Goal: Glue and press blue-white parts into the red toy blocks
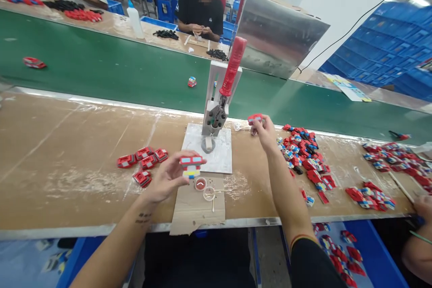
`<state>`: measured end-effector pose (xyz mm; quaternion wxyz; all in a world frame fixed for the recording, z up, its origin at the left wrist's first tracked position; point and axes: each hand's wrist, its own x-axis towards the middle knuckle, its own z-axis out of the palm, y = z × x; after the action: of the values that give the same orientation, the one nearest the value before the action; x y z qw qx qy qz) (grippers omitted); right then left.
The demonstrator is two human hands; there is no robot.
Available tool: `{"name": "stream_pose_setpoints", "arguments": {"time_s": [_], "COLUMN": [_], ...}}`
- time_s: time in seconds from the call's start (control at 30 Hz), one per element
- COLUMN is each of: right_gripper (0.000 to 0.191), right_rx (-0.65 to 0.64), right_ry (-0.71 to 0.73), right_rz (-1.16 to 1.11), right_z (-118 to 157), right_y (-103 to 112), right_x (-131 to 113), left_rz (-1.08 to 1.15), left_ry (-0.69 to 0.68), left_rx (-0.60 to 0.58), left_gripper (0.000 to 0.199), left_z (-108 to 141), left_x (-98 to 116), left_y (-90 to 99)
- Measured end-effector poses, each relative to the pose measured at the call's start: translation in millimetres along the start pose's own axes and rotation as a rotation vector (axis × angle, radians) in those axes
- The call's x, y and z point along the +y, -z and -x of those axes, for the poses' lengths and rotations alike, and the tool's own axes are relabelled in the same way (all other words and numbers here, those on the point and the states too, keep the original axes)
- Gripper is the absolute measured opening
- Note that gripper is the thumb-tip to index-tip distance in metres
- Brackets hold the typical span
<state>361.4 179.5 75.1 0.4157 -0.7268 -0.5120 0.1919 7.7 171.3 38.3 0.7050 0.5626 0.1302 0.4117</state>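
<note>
My left hand (165, 177) is closed on a toy vehicle part (191, 162) with a red frame, pale blue windows and a white, yellow and blue lower section. It is held above the front of the press's base. To the right of the press (219, 103), my right hand (265, 132) pinches a small red plastic toy part (254, 118) with a pale face. The press has a red-wrapped lever and a pale block on its metal base plate (222, 157). Several red hollow toy shells (147, 159) lie left of my left hand.
Mixed toy parts (303, 150) are heaped on the right. Two small cups (200, 183) and cotton swabs (213, 204) rest on cardboard (189, 209). Behind runs a green conveyor belt (135, 67) carrying a few toys. A co-worker (202, 9) sits across; another person's hand (423, 209) is far right.
</note>
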Motion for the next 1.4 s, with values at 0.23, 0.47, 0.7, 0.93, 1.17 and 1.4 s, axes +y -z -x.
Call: {"name": "stream_pose_setpoints", "arguments": {"time_s": [0.23, 0.47, 0.7, 0.93, 1.17, 1.4], "right_gripper": [0.024, 0.055, 0.058, 0.066, 0.034, 0.026], "right_rx": [-0.208, -0.141, 0.376, 0.066, -0.038, -0.005], "right_ry": [-0.131, -0.128, 0.63, 0.778, 1.031, 0.641], "right_rz": [0.465, 0.63, -0.078, -0.316, -0.268, -0.262], "right_z": [-137.8, -132.0, -64.6, -11.7, 37.0, 111.5], "right_y": [-19.9, -16.7, 11.1, -15.3, -9.6, -32.8], "right_x": [5.9, 16.3, -63.2, -172.7, -152.0, -78.9], "left_rz": [-0.058, -0.238, -0.492, -0.525, -0.524, -0.53], "left_ry": [0.09, -0.026, -0.124, -0.108, -0.091, -0.087], "left_rx": [0.374, 0.38, 0.301, 0.228, 0.214, 0.236], "left_gripper": [0.051, 0.045, 0.043, 0.035, 0.034, 0.031], "left_z": [-3.0, -58.5, -86.1, -92.2, -89.0, -87.9], "left_x": [-27.1, -48.9, -64.3, -74.9, -79.1, -79.3], "left_y": [23.5, 33.4, 27.3, 15.9, 13.9, 9.3]}}
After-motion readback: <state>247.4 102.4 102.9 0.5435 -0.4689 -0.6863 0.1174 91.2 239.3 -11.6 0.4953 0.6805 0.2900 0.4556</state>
